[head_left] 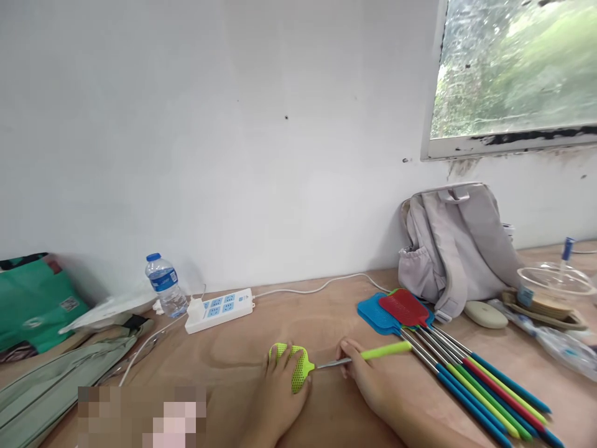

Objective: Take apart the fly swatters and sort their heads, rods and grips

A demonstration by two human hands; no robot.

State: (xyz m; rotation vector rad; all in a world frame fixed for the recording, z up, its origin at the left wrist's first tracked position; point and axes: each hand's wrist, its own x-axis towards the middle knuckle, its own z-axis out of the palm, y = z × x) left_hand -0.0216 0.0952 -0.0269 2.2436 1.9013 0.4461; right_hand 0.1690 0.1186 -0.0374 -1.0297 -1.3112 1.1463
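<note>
A yellow-green fly swatter [302, 372] lies crosswise in front of me, its perforated head to the left and its handle to the right. Over the head rests my left hand [285, 389], fingers across the mesh and thumb at the near edge, gripping it. My right hand [357, 367] pinches the thin metal shaft between head and handle. The handle's end reaches a pile of fly swatters at right. On top of that pile is a red fly swatter head [407, 308], overlapping a blue one [377, 313]. Several blue, yellow, green and red handles [489, 386] fan toward the lower right.
A white power strip [221, 310] and a water bottle [165, 285] stand near the wall. At left are a green bag [40, 303] and grey-green fabric [56, 379]. A grey backpack [459, 249], an oval beige object [485, 314] and a clear plastic cup [553, 289] occupy the right.
</note>
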